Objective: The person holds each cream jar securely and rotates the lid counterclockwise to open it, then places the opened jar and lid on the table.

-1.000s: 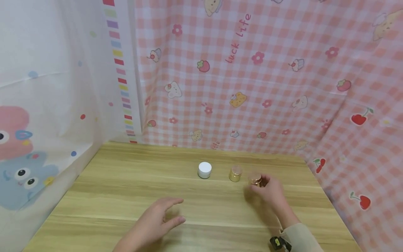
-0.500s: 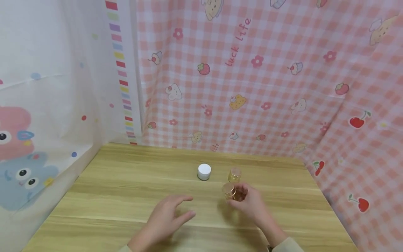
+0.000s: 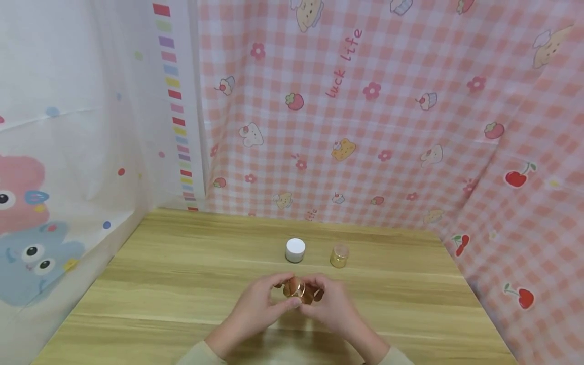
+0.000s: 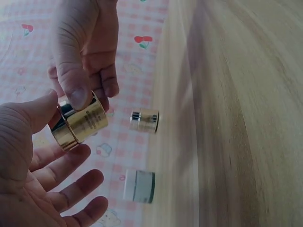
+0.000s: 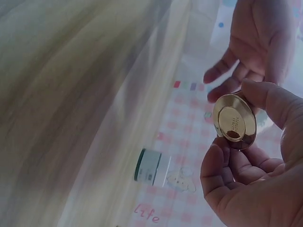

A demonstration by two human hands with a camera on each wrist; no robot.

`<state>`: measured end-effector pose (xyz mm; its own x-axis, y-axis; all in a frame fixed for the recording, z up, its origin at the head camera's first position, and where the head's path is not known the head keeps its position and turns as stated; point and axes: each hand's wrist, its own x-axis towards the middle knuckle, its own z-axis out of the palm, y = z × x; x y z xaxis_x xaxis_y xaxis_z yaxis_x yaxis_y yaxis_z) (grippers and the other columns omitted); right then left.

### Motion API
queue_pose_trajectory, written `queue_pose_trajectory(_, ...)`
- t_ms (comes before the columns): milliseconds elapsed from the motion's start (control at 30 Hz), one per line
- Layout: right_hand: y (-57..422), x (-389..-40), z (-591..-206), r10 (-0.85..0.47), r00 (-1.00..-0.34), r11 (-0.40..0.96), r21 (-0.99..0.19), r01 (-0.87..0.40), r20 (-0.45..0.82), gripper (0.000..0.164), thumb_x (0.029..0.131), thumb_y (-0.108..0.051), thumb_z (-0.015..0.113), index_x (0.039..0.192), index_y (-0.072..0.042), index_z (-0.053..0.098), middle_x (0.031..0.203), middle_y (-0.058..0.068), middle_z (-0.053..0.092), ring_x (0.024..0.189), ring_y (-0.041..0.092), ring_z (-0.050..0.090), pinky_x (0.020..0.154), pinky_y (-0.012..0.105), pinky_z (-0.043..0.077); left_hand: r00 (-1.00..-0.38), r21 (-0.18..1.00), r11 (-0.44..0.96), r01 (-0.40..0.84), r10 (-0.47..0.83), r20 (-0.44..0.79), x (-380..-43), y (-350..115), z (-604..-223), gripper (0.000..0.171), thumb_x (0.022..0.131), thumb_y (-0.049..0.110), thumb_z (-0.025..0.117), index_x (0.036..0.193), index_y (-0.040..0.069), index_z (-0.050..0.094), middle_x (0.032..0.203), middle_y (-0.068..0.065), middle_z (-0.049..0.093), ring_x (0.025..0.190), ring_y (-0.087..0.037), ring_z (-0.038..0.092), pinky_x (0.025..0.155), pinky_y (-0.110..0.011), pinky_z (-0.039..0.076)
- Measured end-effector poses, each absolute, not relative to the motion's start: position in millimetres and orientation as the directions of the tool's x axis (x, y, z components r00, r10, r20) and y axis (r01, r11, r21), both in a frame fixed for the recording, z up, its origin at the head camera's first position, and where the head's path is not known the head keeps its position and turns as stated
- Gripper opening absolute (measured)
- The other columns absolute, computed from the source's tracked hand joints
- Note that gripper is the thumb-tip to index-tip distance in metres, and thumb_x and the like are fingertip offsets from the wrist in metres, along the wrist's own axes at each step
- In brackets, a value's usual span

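In the head view, my left hand [image 3: 260,304] and right hand [image 3: 335,306] meet around a small shiny gold cosmetic jar [image 4: 87,120], held above the table. My left thumb and index finger pinch its lid end, as the left wrist view shows. From the other side, my right thumb and fingers grip the body. The jar is tilted sideways, and its round base with small stamped print faces the right wrist camera. Beyond the hands, a second gold jar [image 3: 339,255] and a white-lidded jar [image 3: 295,250] stand upright on the table.
The wood-grain table [image 3: 182,263] backs onto a pink checked cloth [image 3: 274,152] with printed fruit and animals. White patterned cloth [image 3: 91,142] hangs on the left side. Both standing jars are a short way ahead of the hands.
My right hand has carried the gold jar left from beside the other gold jar to the front middle. My left hand has moved right and now holds the lid end.
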<state>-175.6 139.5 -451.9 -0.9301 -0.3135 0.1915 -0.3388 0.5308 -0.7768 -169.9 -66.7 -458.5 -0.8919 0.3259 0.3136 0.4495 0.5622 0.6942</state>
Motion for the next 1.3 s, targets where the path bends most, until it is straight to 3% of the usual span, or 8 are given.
queue_pose_trajectory(100,135.8,-174.1,-451.5,-0.336,-0.915,0.54,-0.752,-0.38,0.221,0.034,0.077,-0.017,0.082,0.108,-0.019,0.07,0.087,-0.012,0.069,0.077,0.005,0.061,0.073,0.026,0.055,-0.892,0.696,0.559,0.449,0.328,0.312,-170.6,-66.5,-457.1,0.057,0.088,0.054,0.067,0.129,0.016,0.064,0.116,0.007,0.071,0.099,-0.008,0.063,0.088,-0.034,0.054)
queue_pose_trajectory(233,135.9,-173.1,-452.4,-0.36,-0.907,0.528,-0.755,-0.39,0.217,0.035,0.078,-0.02,0.082,0.11,-0.018,0.069,0.089,-0.012,0.069,0.079,0.006,0.061,0.075,0.03,0.055,-0.886,0.678,0.571,0.462,0.331,0.325,-171.5,-65.9,-453.4,0.042,0.086,0.051,0.071,0.118,0.023,0.069,0.105,0.013,0.07,0.089,-0.004,0.057,0.079,-0.027,0.049)
queue_pose_trajectory(433,140.8,-173.0,-454.3,-0.432,-0.882,0.506,-0.759,-0.409,0.187,0.037,0.081,-0.034,0.081,0.114,-0.025,0.069,0.093,-0.017,0.069,0.085,0.005,0.062,0.082,0.03,0.055,-0.87,0.635,0.595,0.493,0.339,0.358,-171.4,-65.0,-448.7,0.032,0.082,0.051,0.075,0.108,0.031,0.071,0.102,0.015,0.07,0.087,-0.002,0.05,0.086,-0.033,0.039)
queue_pose_trajectory(567,142.6,-172.6,-453.8,-0.466,-0.868,0.486,-0.771,-0.413,0.171,0.029,0.081,-0.038,0.079,0.107,-0.03,0.07,0.088,-0.017,0.068,0.084,0.006,0.062,0.084,0.027,0.055,-0.864,0.638,0.584,0.503,0.368,0.344,-171.8,-66.4,-444.0,0.025,0.081,0.05,0.076,0.097,0.033,0.07,0.097,0.017,0.069,0.091,-0.005,0.052,0.088,-0.036,0.039)
queue_pose_trajectory(700,141.8,-170.5,-452.0,-0.46,-0.873,0.483,-0.78,-0.399,0.161,0.024,0.082,-0.04,0.079,0.102,-0.033,0.069,0.089,-0.018,0.069,0.085,0.006,0.064,0.087,0.03,0.054,-0.865,0.647,0.577,0.498,0.384,0.324,-172.2,-70.5,-439.5,0.037,0.08,0.053,0.076,0.107,0.029,0.073,0.107,0.016,0.07,0.104,-0.007,0.055,0.092,-0.04,0.043)
queue_pose_trajectory(833,140.8,-166.5,-450.3,-0.423,-0.888,0.507,-0.765,-0.397,0.18,0.03,0.082,-0.039,0.079,0.11,-0.033,0.07,0.101,-0.02,0.073,0.095,0.004,0.066,0.094,0.039,0.054,-0.855,0.651,0.563,0.51,0.412,0.314,-172.6,-73.6,-436.6,0.046,0.082,0.054,0.073,0.118,0.026,0.071,0.113,0.015,0.069,0.107,-0.006,0.054,0.096,-0.042,0.041)
queue_pose_trajectory(1067,136.9,-162.5,-448.8,-0.368,-0.901,0.545,-0.731,-0.411,0.232,0.03,0.081,-0.042,0.079,0.109,-0.034,0.072,0.099,-0.02,0.071,0.095,0.003,0.064,0.09,0.03,0.053,-0.856,0.712,0.504,0.49,0.431,0.284,-174.6,-74.4,-435.7,0.04,0.084,0.05,0.073,0.118,0.027,0.071,0.112,0.011,0.066,0.087,-0.007,0.049,0.065,-0.02,0.046)
queue_pose_trajectory(1300,132.3,-161.9,-451.6,-0.335,-0.894,0.562,-0.699,-0.442,0.296,0.029,0.08,-0.043,0.079,0.107,-0.036,0.072,0.104,-0.021,0.071,0.098,0.002,0.064,0.09,0.03,0.053,-0.86,0.763,0.453,0.461,0.442,0.257,-177.3,-75.4,-439.0,0.042,0.085,0.049,0.072,0.119,0.026,0.07,0.107,0.008,0.062,0.078,-0.009,0.047,0.056,-0.019,0.045)
